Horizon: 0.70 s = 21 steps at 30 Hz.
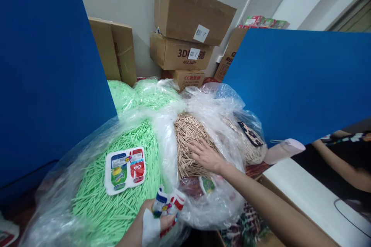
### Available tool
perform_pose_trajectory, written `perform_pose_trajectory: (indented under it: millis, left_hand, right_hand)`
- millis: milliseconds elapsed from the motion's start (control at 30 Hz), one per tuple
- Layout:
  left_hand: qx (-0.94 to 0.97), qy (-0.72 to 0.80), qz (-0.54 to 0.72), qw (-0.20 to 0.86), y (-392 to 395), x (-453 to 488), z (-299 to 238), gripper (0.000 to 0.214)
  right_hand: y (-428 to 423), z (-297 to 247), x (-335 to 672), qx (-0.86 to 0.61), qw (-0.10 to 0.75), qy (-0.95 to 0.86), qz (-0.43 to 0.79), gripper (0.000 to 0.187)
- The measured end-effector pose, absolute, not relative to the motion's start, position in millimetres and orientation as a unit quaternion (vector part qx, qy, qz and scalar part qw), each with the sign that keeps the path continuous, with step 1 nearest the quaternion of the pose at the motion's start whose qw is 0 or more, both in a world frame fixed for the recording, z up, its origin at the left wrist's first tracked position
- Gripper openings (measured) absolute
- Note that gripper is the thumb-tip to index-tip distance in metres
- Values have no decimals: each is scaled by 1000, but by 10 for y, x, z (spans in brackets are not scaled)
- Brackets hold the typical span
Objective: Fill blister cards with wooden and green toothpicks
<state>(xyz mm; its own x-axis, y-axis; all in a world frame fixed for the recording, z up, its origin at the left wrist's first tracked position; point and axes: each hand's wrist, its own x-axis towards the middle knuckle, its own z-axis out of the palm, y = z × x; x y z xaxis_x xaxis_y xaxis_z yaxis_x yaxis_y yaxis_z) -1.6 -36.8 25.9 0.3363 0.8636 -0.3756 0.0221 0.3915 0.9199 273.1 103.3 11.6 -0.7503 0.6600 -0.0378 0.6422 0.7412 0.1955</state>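
My left hand [160, 216] is closed on a small printed pack [168, 202] in blue, red and white; something white [150, 227] lies across this hand. Farther right, my right hand [207, 157] lies with fingers spread on thin brown sticks [188, 135] inside a clear plastic bag [220, 204]. Left of it, a larger clear bag holds light green sticks [98, 200]. On these lies a white two-part pack [125, 170] with Sprite and Cola prints. Another pack [206, 185] shows partly through plastic below the brown sticks.
Cardboard boxes [199, 15] are stacked by the wall. Blue panels [307, 81] stand on both sides. A dark patterned phone-like object [251, 134] lies on the right bag, near a pale pink cylinder [285, 150]. Another person's arm [342, 166] is beyond a white surface [313, 197].
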Motion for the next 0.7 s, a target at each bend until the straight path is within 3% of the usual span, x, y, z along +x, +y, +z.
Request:
perform_pose_trajectory:
  millis: [167,367,500,700]
  left_hand:
    - [469,454,305,693,-364,-22,260,38]
    - [420,475,312,707,-410,1,233,33]
    - [393,494,306,712,-448,2,173,32]
    - [403,490,304,710,-475,-26,85,29]
  right_hand:
    - [981,310,2899,475,-50,877,-49,16]
    - [856,264,2948,564,-98,817,-70,27]
    - [743,92,2901,575,-84,809,-82,26]
    - [610,-116,2933,593,6,803,-51,14]
